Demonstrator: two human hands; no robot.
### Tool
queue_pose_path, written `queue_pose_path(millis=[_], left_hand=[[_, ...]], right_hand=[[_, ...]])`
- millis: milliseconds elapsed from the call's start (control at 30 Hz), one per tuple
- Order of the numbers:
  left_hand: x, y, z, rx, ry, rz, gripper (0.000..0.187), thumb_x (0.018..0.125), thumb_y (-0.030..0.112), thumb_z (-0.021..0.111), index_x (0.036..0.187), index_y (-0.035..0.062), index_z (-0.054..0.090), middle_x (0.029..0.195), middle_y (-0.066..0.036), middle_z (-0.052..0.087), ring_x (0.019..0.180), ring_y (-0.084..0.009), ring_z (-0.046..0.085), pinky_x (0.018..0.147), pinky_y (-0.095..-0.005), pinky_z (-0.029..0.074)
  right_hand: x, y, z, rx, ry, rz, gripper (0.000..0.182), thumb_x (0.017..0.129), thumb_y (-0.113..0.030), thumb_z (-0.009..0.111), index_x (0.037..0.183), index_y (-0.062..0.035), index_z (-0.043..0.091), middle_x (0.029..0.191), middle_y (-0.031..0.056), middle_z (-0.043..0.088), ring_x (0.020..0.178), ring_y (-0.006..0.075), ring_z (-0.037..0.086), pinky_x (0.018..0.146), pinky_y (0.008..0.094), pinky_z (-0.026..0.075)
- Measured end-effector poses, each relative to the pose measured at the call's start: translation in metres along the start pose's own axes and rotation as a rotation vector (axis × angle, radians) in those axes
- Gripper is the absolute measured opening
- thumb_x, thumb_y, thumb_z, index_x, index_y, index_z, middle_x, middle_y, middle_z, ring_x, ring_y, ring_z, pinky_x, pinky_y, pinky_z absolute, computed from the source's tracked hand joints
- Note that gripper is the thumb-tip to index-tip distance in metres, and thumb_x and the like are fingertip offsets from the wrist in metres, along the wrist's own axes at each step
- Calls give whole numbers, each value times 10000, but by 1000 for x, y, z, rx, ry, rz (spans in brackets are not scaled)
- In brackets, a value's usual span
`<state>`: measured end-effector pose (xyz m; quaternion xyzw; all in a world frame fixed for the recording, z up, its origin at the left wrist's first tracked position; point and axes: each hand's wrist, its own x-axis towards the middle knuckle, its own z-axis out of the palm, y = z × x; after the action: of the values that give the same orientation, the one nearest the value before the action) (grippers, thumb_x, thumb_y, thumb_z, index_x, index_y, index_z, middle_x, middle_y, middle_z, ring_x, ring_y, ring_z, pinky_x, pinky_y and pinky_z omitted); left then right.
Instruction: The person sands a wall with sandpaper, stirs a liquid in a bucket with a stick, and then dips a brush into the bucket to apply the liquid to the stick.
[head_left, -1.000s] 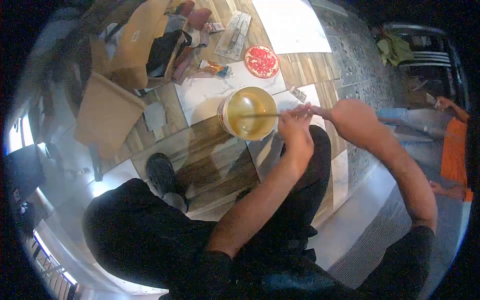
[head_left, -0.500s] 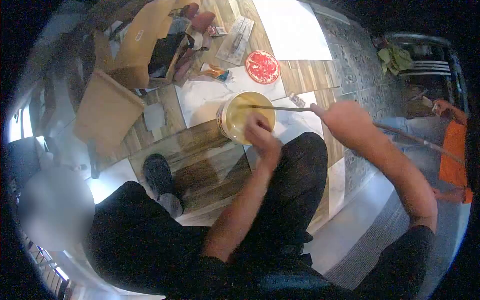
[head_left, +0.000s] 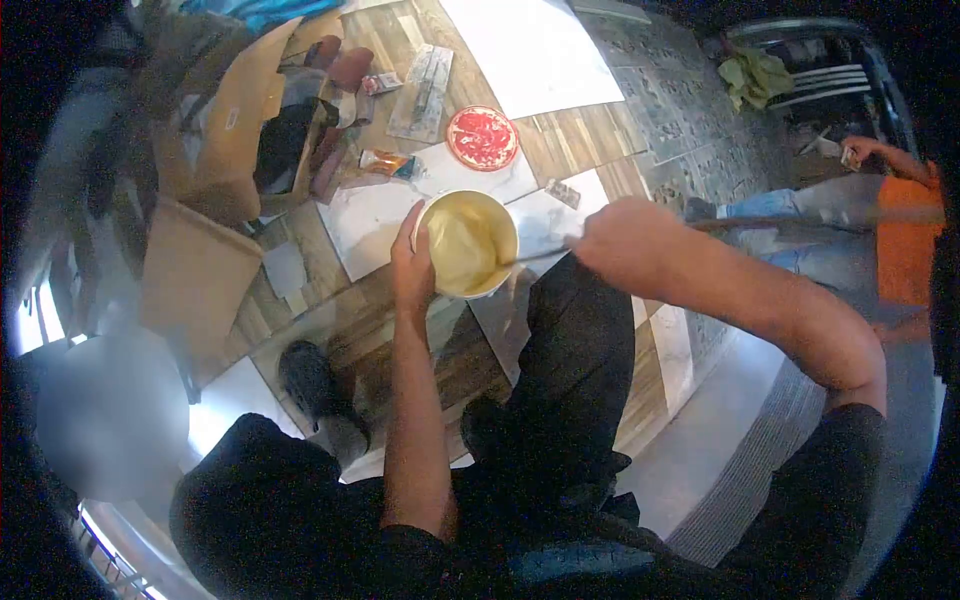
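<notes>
Tiled floor [head_left: 640, 90] carries a round pale tub of yellow paste [head_left: 466, 243]; left hand [head_left: 409, 262] clasps its side, steadying it, while right hand [head_left: 622, 240] grips a thin stirring rod [head_left: 533, 255].

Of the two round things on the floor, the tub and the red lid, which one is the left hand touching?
The open tub of yellowish paste: the left hand rests against its side. The red lid lies apart, farther away.

The right hand [head_left: 615, 240] hides the stick's [head_left: 530, 255] upper end; its lower tip is sunk in paste.
</notes>
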<state>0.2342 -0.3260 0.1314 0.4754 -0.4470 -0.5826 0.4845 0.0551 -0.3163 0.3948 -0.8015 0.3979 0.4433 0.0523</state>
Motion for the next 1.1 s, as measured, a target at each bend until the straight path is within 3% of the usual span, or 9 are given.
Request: queue_pose_path(millis=[67, 267, 367, 567, 767, 833, 967, 1033, 1100], left_hand=[[1, 0, -4, -58, -77, -82, 379, 978, 183, 435, 1294, -10, 517, 1247, -167, 575, 1145, -232, 538, 996, -339, 403], [-1, 0, -7, -39, -91, -31, 404, 989, 168, 416, 1357, 10, 468, 1301, -153, 545, 1160, -216, 530, 985, -314, 416], [-1, 5, -6, -122, -106, -67, 390, 997, 161, 406, 1347, 5, 479, 1310, -145, 540, 1156, -201, 531, 985, -305, 415], [4, -12, -11, -244, -105, -178, 390, 1000, 155, 396, 1350, 3, 476, 1320, -136, 532, 1163, -203, 529, 990, -305, 413], [2, -4, -9, -309, -115, -172, 395, 996, 168, 412, 1343, -8, 480, 1338, -128, 519, 1201, -210, 505, 1020, -318, 391], [3, -5, -11, -382, -128, -182, 398, 995, 174, 419, 1341, -14, 479, 1341, -133, 515, 1204, -215, 504, 1025, -322, 388], [3, -5, -12, -433, -125, -220, 397, 996, 166, 416, 1345, -14, 473, 1341, -135, 514, 1201, -218, 507, 1024, -321, 391], [2, -3, -11, -424, -129, -222, 400, 997, 160, 412, 1354, -13, 463, 1340, -134, 515, 1198, -221, 511, 1027, -323, 390], [4, -8, -13, -485, -151, -230, 399, 998, 153, 409, 1358, -12, 458, 1339, -135, 515, 1193, -217, 515, 1018, -321, 400]], right_hand=[[1, -3, -2, 58, 2, -72, 242, 858, -104, 527, 1072, -102, 638, 704, 103, 616, 658, 285, 657, 549, 418, 521], [2, -5, -3, 150, 201, 174, 214, 877, -131, 507, 1031, -100, 653, 755, 114, 644, 719, 297, 670, 585, 420, 533], [2, -4, -5, 15, -86, -18, 220, 879, -127, 504, 1036, -113, 656, 775, 107, 653, 738, 280, 674, 593, 411, 534], [10, 6, 2, 202, 304, 128, 162, 835, -137, 549, 890, -79, 690, 759, 127, 659, 740, 302, 676, 615, 419, 541], [6, 7, -8, 98, -74, -6, 203, 876, -131, 518, 1000, -92, 674, 797, 134, 656, 761, 312, 672, 630, 416, 544], [6, 11, 0, 253, 293, -56, 169, 848, -121, 540, 914, -74, 689, 753, 133, 651, 758, 312, 674, 635, 412, 545], [14, 5, 2, 241, 320, 125, 174, 840, -102, 532, 905, -83, 692, 749, 129, 651, 785, 318, 673, 658, 429, 544], [12, -4, -5, 153, -43, 120, 207, 853, -81, 509, 971, -93, 679, 802, 137, 655, 816, 322, 669, 677, 436, 542], [12, 1, -8, 205, -2, 59, 200, 845, -81, 520, 967, -90, 678, 808, 144, 657, 812, 326, 670, 670, 436, 543]])
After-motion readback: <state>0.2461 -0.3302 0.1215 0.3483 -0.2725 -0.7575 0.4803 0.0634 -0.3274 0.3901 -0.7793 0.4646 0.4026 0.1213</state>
